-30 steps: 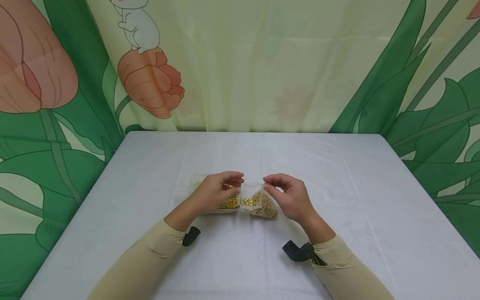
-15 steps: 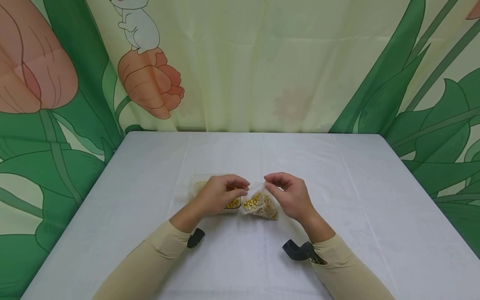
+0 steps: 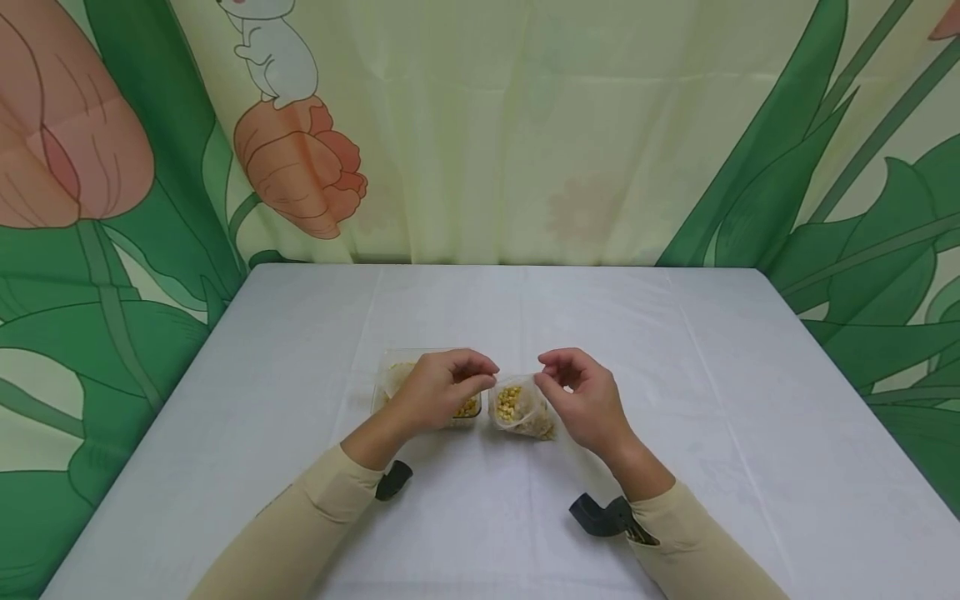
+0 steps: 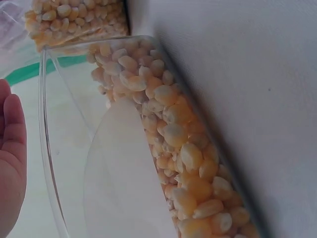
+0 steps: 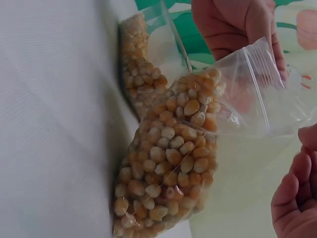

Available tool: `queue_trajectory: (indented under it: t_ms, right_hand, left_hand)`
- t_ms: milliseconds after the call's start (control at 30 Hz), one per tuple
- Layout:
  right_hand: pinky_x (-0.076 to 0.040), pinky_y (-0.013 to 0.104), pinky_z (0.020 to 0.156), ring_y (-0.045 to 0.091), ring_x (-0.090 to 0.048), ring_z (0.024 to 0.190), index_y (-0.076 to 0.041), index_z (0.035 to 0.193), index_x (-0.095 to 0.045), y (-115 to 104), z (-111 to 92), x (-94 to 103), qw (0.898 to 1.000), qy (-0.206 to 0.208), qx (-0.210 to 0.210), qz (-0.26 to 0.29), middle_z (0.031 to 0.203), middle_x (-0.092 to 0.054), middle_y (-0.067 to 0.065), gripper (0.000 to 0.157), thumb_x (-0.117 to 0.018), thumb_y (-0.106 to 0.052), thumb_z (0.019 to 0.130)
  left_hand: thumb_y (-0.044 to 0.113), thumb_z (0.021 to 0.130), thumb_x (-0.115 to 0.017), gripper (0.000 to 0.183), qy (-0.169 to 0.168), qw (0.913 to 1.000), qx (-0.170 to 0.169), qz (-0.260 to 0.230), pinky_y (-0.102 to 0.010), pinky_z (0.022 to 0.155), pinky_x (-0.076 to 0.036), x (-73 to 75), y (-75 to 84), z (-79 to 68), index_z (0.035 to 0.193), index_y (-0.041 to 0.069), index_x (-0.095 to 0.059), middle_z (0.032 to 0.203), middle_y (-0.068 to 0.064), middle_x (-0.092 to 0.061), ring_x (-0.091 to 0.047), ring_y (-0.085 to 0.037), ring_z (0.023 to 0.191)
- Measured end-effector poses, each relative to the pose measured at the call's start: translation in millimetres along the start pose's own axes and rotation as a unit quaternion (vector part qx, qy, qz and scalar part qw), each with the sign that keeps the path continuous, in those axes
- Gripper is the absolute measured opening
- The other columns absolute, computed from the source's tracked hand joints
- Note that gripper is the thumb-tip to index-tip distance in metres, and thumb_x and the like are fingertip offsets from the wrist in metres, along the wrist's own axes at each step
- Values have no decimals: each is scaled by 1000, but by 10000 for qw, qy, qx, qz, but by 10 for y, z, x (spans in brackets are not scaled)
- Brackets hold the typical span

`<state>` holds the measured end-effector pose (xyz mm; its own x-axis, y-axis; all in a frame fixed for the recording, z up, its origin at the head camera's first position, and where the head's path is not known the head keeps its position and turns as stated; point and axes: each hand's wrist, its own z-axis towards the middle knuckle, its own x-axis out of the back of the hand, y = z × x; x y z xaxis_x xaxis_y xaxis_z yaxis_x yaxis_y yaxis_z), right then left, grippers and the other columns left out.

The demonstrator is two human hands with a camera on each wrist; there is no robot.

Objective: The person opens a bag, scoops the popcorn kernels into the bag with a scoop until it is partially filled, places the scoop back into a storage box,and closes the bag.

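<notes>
A clear zip bag [image 3: 525, 417] of corn kernels [image 5: 168, 163] stands on the table between both hands, its zip mouth upward. My left hand [image 3: 438, 393] pinches the left edge of the mouth between thumb and fingers, reaching over a clear plastic box [image 4: 44, 124]. On the right edge, my right hand [image 3: 588, 407] pinches the bag's rim near its fingertips. Corn kernels [image 4: 188, 163] lie in the box, which sits just left of the bag. A pale rounded piece [image 4: 119, 173] shows inside the box; its kind is unclear. The left hand hides part of the box in the head view.
A white cloth [image 3: 630, 325] covers the table. Dark wrist mounts [image 3: 600, 517] stick out below both forearms. Behind the table hangs a printed curtain [image 3: 480, 167] with flowers and leaves.
My left hand has moved right from above the box to the bag's rim. The right hand has shifted slightly right, and the bag's mouth is spread wider.
</notes>
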<state>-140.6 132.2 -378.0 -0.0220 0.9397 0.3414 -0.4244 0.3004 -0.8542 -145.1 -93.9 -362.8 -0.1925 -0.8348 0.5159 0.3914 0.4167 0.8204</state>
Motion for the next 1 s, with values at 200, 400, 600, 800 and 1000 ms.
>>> queue_trajectory:
  t_ms: [200,400,600,800,1000]
  right_hand:
    - [-52,20,72,13,-60,80,4,100,-65,54,-104,41,9983,-326,361,310,88,-66,9,12,-67,8,89]
    - [-54,22,80,11,-62,89,7,107,-61,124,-167,90,9924,-932,623,507,98,-66,13,23,-66,13,86]
    - [-54,30,82,17,-61,90,4,116,-58,112,-167,103,9904,-1381,-31,50,104,-64,9,42,-80,4,80]
    - [-55,26,75,14,-63,81,4,107,-62,90,-142,103,9945,-1048,16,-70,91,-67,8,28,-74,11,83]
    - [-55,24,72,10,-65,78,4,99,-65,48,-106,152,9982,-589,30,76,84,-69,7,22,-77,10,81]
  left_hand:
    - [9,94,-71,11,67,9997,177,-176,-28,72,-55,10,12,-13,103,2,-74,93,0,-72,-65,-12,82]
    - [9,94,-71,11,107,9986,384,-336,-29,72,-55,0,20,-9,103,5,-74,93,0,-72,-64,-13,82]
    - [9,94,-71,10,216,9975,507,-440,-26,68,-52,-9,51,4,102,5,-74,90,0,-71,-62,-14,79]
    - [8,93,-71,9,393,9962,469,-612,-26,67,-51,-20,41,20,101,4,-73,89,0,-71,-62,-13,77]
    - [6,93,-71,11,458,9944,447,-839,-25,65,-49,3,35,39,102,1,-72,89,-2,-70,-63,-20,78]
